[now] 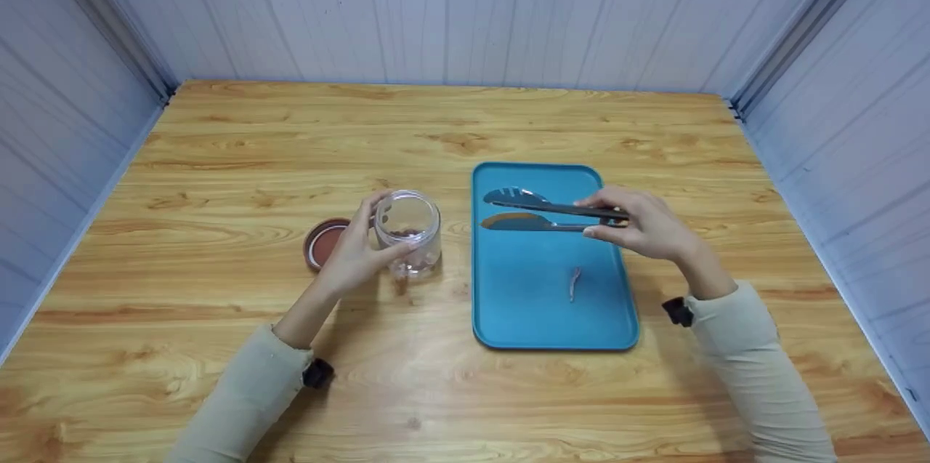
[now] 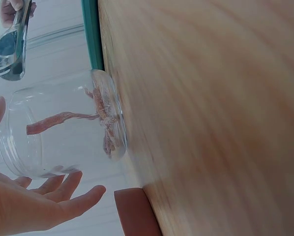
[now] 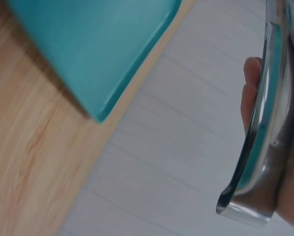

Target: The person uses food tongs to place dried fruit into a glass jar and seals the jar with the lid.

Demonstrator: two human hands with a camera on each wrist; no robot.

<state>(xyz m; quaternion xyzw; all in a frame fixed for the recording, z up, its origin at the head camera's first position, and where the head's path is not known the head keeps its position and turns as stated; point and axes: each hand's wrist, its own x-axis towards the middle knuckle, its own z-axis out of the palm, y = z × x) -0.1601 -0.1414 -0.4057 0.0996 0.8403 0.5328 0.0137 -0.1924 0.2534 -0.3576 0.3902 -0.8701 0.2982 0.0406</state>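
My left hand point(image 1: 354, 254) holds a clear plastic jar point(image 1: 409, 222), lidless and upright on the table, with thumb and fingers round its sides. Inside, several reddish-brown dried strips point(image 2: 103, 109) lie at the bottom, and one leans up the wall. My right hand point(image 1: 647, 224) grips metal tongs point(image 1: 519, 222) by the arms, above a blue tray point(image 1: 519, 303). The tongs' two tips stand apart with nothing between them. A single thin reddish strip point(image 1: 575, 283) lies on the tray, below the tongs.
A reddish-brown round lid point(image 1: 320, 245) lies on the wooden table point(image 1: 407, 390) just left of the jar, partly behind the left hand. Pale panel walls point(image 1: 450, 12) border the table at the back and both sides.
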